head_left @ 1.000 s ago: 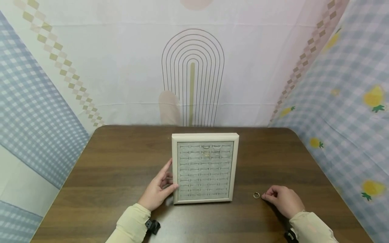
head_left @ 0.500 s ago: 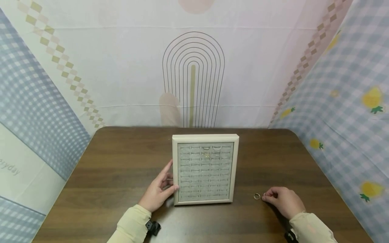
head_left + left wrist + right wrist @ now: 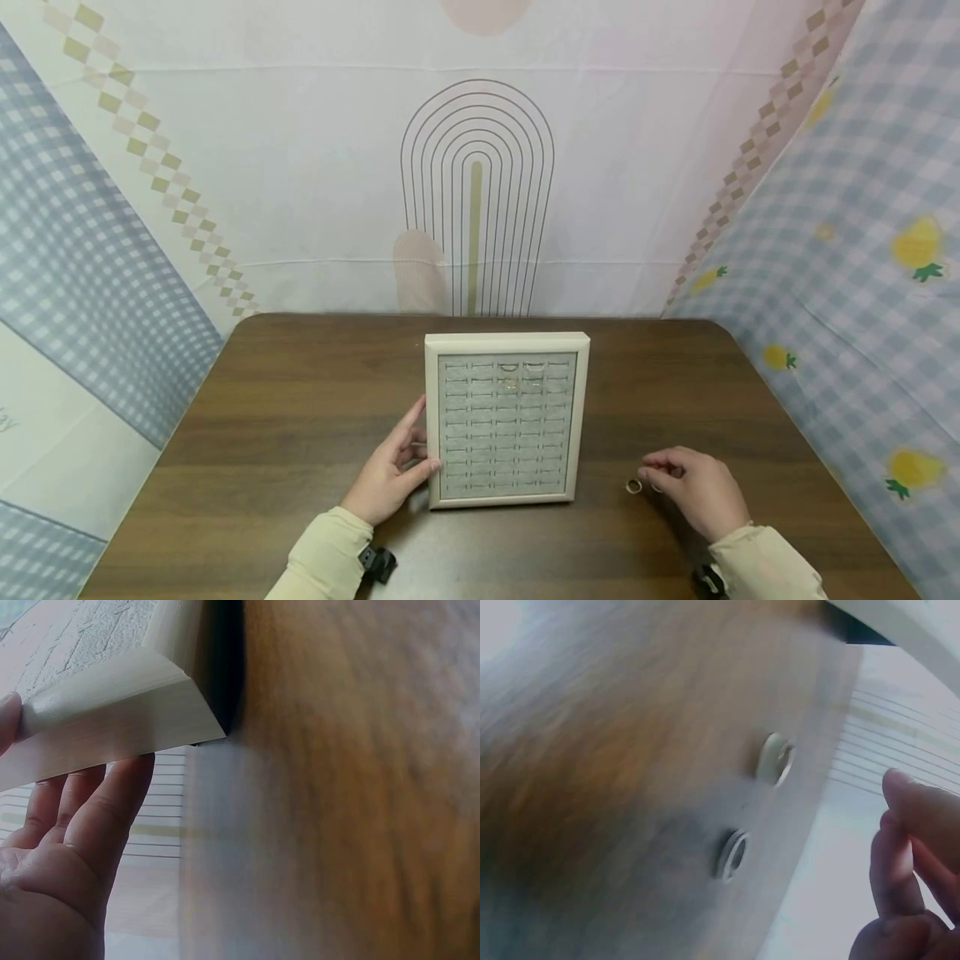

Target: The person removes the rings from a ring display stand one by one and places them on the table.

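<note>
A cream-framed ring display board (image 3: 506, 342) with grey slotted lining stands tilted up on the table. Several rings sit in its upper slots. My left hand (image 3: 386, 479) grips its left side, thumb on the front edge and fingers at the side and back, as the left wrist view also shows. Two loose rings lie right of the board: a smooth, gold-toned ring (image 3: 767, 761) nearer the board and a ridged, silvery ring (image 3: 724, 864) farther from it. Just above them hovers my right hand (image 3: 701, 493), fingers bent, thumb and forefinger close together, with nothing visible between them.
The brown wooden table (image 3: 315, 367) extends around the board on all sides. A patterned white curtain (image 3: 315, 167) hangs behind it, with blue checked cloth (image 3: 847, 333) along the right side and more on the left. Both wrists carry black straps with small devices.
My right hand, which was pinching at the farther ring, has risen slightly off it, and that ring stays on the table. My left hand keeps its grip on the board.
</note>
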`<control>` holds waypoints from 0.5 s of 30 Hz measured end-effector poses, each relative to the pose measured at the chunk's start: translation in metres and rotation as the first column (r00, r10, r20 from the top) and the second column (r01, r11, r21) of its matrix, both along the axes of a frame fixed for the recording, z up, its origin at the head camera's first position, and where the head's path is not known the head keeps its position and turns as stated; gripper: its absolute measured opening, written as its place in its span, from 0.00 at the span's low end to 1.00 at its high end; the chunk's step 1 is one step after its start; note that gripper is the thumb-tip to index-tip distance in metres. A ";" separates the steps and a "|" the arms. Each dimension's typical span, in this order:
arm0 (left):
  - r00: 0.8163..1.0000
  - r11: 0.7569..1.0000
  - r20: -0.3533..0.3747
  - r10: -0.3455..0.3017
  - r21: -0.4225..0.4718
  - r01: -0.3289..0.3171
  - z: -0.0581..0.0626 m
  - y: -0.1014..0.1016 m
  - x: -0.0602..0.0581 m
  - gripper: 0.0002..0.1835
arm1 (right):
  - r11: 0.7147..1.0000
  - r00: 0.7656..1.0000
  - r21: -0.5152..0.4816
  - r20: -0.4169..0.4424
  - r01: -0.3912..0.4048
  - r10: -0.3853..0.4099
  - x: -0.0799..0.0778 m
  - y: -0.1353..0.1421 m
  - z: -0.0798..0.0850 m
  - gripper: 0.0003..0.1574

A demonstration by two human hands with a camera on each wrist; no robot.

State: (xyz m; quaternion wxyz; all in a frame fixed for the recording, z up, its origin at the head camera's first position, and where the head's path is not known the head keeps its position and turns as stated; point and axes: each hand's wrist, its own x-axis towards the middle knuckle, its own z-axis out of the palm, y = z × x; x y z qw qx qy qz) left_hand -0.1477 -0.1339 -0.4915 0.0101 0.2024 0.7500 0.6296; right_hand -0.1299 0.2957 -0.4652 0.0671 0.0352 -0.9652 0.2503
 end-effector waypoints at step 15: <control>1.000 1.000 -0.021 -0.009 0.003 0.010 -0.001 0.000 0.000 0.46 | 0.992 0.986 -0.119 -0.167 -0.037 0.016 -0.007 -0.034 0.021 0.07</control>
